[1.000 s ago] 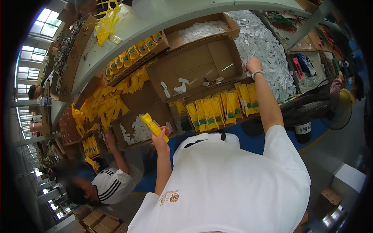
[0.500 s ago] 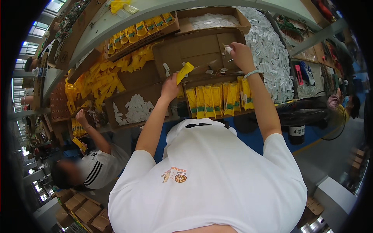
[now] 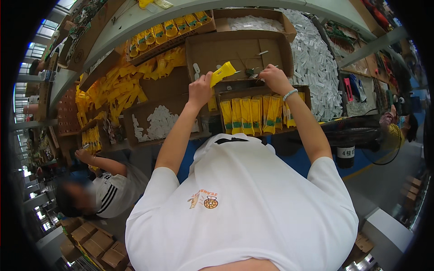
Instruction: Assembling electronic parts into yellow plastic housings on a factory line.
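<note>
My left hand [image 3: 200, 89] grips a yellow plastic handle piece [image 3: 222, 72] and holds it up over the workbench. My right hand [image 3: 272, 77] is closed on a small thin metal part [image 3: 251, 71], level with the yellow piece and a short gap to its right. Both hands hover over a shallow brown cardboard box [image 3: 235, 49] with a few small loose parts. Just below them a cardboard tray [image 3: 308, 92] holds a row of upright yellow packets [image 3: 253, 115]. A pale bead bracelet [image 3: 290, 94] sits on my right wrist.
A heap of white packets [image 3: 314, 67] lies to the right. Loose yellow pieces [image 3: 120, 86] and a box of small white parts [image 3: 158, 123] lie to the left. A co-worker in a striped shirt [image 3: 108, 189] sits at lower left. A fan [image 3: 357, 131] stands at right.
My left hand has risen from low beside my body up to the box, carrying the yellow piece. My right hand has drawn back from the white packets toward it.
</note>
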